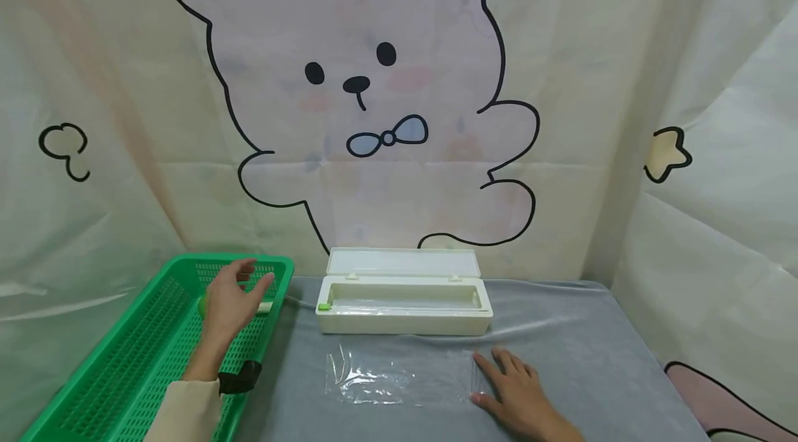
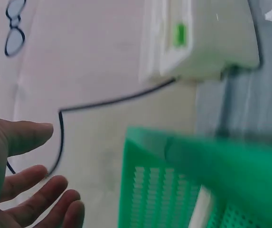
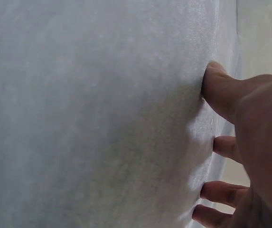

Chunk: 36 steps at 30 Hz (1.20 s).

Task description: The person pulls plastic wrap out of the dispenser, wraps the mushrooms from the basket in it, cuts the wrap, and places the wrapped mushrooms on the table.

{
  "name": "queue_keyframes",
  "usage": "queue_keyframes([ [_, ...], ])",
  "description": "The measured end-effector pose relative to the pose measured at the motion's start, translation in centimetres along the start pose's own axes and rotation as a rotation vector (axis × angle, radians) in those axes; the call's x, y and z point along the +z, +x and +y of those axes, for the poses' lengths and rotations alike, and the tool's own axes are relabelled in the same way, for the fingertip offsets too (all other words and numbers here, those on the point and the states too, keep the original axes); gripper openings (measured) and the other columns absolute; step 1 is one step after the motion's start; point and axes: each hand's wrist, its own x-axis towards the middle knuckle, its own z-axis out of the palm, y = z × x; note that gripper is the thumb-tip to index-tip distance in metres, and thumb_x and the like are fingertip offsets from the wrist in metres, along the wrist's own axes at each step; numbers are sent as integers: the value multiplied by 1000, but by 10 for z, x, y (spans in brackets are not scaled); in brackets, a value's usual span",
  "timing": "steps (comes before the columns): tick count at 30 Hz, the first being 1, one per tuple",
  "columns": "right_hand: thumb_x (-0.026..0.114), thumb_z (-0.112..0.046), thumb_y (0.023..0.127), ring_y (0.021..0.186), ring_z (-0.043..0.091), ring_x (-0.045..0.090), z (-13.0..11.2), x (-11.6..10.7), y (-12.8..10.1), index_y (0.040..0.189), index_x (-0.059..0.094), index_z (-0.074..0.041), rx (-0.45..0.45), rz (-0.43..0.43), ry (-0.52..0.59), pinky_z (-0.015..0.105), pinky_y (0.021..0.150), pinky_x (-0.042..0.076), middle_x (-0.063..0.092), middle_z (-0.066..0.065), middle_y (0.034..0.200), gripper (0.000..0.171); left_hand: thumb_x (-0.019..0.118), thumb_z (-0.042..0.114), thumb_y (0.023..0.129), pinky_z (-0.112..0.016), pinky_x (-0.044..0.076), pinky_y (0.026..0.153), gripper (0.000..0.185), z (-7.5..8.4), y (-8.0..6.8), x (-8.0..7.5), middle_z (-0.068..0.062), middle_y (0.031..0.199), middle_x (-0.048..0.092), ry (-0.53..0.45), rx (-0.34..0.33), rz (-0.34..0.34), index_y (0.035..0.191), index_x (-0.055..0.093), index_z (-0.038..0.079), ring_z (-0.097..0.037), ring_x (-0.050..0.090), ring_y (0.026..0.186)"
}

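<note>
on the grey cloth (image 1: 580, 345), the green basket (image 1: 134, 345) stands at nine o'clock from the open white box (image 1: 405, 325), the clear plastic (image 1: 374, 386) at six. the left hand (image 1: 229, 303), above the basket, has fingers loosely apart, holding nothing; the right hand (image 1: 516, 390), at the plastic's three o'clock, rests spread, fingertips at its edge.

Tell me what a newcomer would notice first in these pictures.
Probably the big cartoon animal with a blue bow tie, filling the middle of the backdrop. Next might come the bright green basket on the left, with the left hand over it. Then the open white box at the back of the gray cloth, with shiny clear plastic in front and the right hand at its right end.
</note>
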Motion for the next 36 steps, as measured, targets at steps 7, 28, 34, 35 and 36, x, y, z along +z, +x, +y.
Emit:
queue_keyframes([
  [7,73,-57,86,122,45,52,-2,0,0,136,63,-11,-26,40,-4,66,87,42,55,21,132,69,68,25,99,-67,38,98,62,-44,16,-19,-36,138,46,21,-94,19,145,44,-10,-52,43,126],
  [28,75,-57,84,130,46,45,-9,-11,1,143,59,-15,100,-121,38,69,98,36,50,20,141,73,56,46,102,-70,26,110,96,-141,27,-32,-35,162,-3,-179,-465,-263,158,-3,-6,-57,9,146],
  [34,74,-56,86,131,46,44,-9,-13,1,143,59,-14,96,-130,56,70,98,35,50,21,142,73,56,54,99,-71,22,111,101,-158,27,-27,-33,163,-1,-230,-531,-340,159,-1,-5,-57,7,146],
  [35,74,-56,86,131,46,44,-9,-14,1,143,59,-14,100,-136,62,70,98,35,49,21,142,73,57,55,98,-71,22,111,101,-159,27,-25,-34,163,1,-234,-539,-338,159,1,-5,-57,8,146],
  [36,74,-56,86,131,46,44,-10,-14,1,143,58,-14,104,-141,67,70,98,35,49,21,142,73,57,55,98,-70,22,111,101,-160,27,-24,-34,162,3,-235,-547,-333,159,4,-5,-57,10,145],
])
